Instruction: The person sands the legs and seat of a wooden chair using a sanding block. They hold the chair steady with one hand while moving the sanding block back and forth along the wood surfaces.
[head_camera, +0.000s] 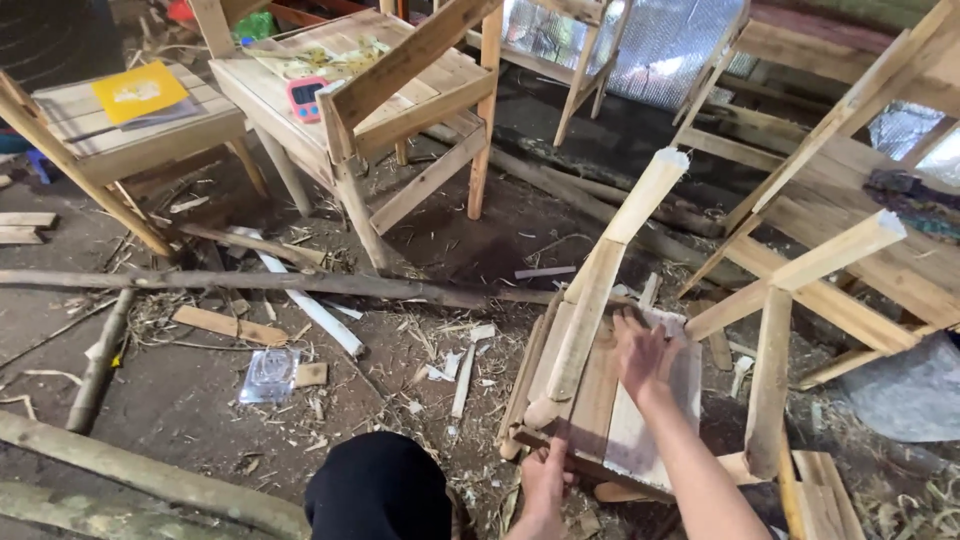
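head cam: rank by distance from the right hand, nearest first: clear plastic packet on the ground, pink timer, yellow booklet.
From the right hand, which lies flat on the overturned chair's seat slats:
1. Clear plastic packet, on the ground to the left.
2. Pink timer, on the seat of the upright wooden chair, upper left.
3. Yellow booklet, on the chair at far upper left.

The right hand (640, 352) hides part of the chair seat (600, 400). The left hand (545, 480) is cut off below the wrist by the bottom edge.

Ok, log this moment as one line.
left hand: grips seat frame edge | right hand: flat on seat slats | upturned wooden chair: on dirt floor
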